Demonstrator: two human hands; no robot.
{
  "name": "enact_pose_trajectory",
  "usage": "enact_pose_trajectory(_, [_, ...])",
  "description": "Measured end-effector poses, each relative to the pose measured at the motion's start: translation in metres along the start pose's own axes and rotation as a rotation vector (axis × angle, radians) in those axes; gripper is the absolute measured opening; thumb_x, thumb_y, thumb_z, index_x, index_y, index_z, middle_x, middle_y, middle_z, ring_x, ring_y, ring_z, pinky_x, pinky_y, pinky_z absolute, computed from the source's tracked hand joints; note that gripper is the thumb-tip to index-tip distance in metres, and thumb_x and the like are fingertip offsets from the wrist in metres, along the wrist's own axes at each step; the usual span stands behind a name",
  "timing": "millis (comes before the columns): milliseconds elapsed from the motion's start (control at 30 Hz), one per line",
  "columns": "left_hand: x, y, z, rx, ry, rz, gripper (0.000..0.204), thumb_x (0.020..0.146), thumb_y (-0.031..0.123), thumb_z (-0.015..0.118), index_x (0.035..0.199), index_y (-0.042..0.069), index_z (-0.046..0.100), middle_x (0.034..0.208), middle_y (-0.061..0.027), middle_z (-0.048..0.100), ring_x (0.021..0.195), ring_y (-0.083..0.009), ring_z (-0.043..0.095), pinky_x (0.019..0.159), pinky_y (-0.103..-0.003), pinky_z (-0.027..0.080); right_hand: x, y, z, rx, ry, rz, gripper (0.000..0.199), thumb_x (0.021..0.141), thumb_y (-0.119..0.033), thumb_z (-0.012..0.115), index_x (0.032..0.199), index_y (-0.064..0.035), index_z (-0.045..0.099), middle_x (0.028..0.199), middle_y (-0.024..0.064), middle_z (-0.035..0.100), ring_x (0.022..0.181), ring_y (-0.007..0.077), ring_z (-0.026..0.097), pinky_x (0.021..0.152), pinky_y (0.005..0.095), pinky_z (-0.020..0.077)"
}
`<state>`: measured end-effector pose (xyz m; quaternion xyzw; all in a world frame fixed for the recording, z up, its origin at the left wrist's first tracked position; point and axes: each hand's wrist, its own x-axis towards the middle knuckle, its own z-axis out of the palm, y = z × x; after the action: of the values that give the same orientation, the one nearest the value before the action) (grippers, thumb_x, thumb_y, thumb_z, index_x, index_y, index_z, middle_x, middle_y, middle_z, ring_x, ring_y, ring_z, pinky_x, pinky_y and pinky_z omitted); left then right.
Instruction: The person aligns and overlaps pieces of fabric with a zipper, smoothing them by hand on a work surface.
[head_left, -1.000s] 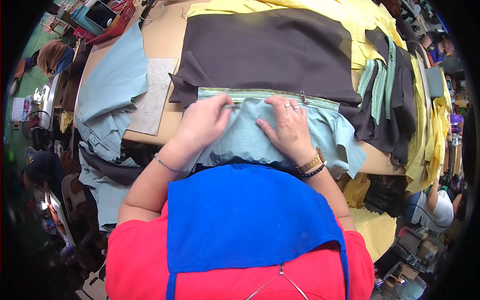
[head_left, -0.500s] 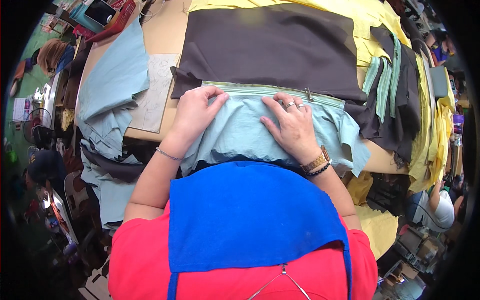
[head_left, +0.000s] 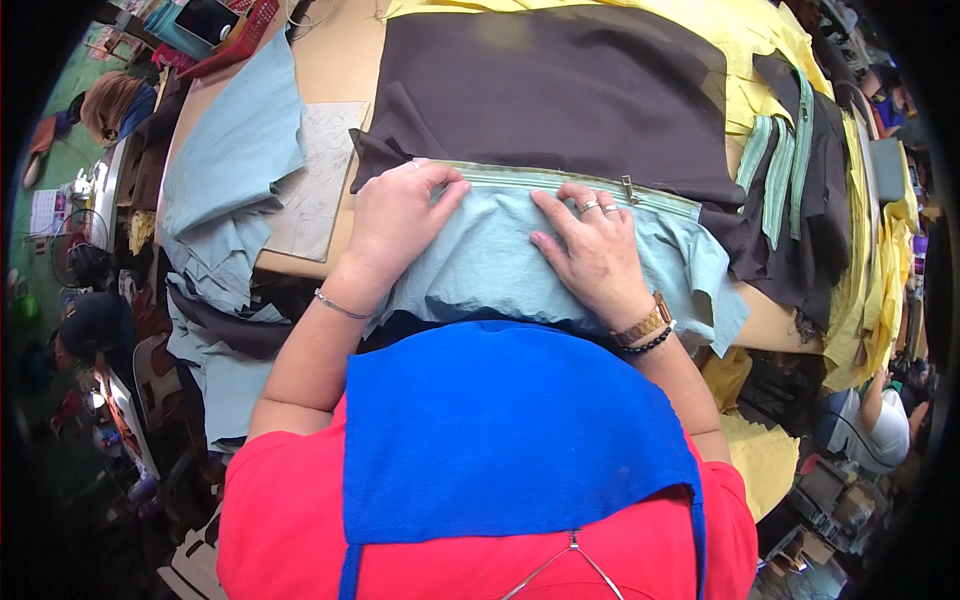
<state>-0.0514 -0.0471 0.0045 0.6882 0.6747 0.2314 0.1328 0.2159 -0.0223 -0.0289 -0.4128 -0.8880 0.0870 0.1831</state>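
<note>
A pale blue-green fabric piece (head_left: 490, 245) lies on the table in front of me, its far edge along a green striped zipper (head_left: 505, 178). Beyond the zipper spreads a dark brown fabric panel (head_left: 550, 95). My left hand (head_left: 400, 215) is closed at the zipper's left end, thumb and forefinger pinching the edge; its other fingers are curled. Resting on the blue-green fabric, my right hand (head_left: 595, 250) has its fingers apart, the fingertips against the zipper. A metal zipper slider (head_left: 628, 190) sits just beyond its ringed fingers.
More blue-green fabric (head_left: 235, 135) lies at the left beside a marked board (head_left: 318, 180). Several loose zipper strips (head_left: 775, 180) lie at the right on dark cloth. Yellow fabric (head_left: 755, 80) covers the far side. A red basket (head_left: 240, 40) stands at the far left.
The view has shifted slightly, so the table and cloth appear a little to the right. Both hands stay at the zipper, the left one reaching slightly over its end.
</note>
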Motion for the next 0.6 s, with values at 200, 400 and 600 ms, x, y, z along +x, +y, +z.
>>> enact_pose_trajectory(200, [0.004,-0.005,0.001,0.067,-0.068,-0.026,0.026,0.096,0.031,0.078,0.103,0.007,0.083,0.098,-0.0124,0.079,0.085,-0.0312,0.076,0.076,-0.042,0.059,0.001,0.0,-0.001,0.01,-0.003,-0.006,0.048,0.096,-0.035,0.077,0.14,-0.0205,0.07,0.129,0.0043,0.064,0.118,0.0259,0.06,0.092,0.0436,0.048])
enact_pose_trajectory(400, [0.007,-0.009,0.003,0.041,-0.1,-0.071,0.029,0.094,0.034,0.078,0.104,0.006,0.084,0.09,-0.0164,0.078,0.078,-0.0321,0.075,0.074,-0.043,0.059,0.002,0.001,0.001,0.008,0.048,-0.022,0.048,0.091,-0.036,0.081,0.135,-0.0224,0.07,0.126,0.0037,0.066,0.114,0.0238,0.062,0.087,0.0433,0.0476])
enact_pose_trajectory(600, [0.009,-0.008,0.004,0.041,-0.108,-0.105,0.032,0.094,0.035,0.078,0.104,0.005,0.084,0.087,-0.0184,0.077,0.075,-0.0318,0.075,0.072,-0.042,0.058,0.002,-0.001,0.0,-0.013,0.043,-0.023,0.047,0.091,-0.036,0.08,0.135,-0.0221,0.07,0.126,0.0037,0.066,0.114,0.0239,0.062,0.087,0.0434,0.0477])
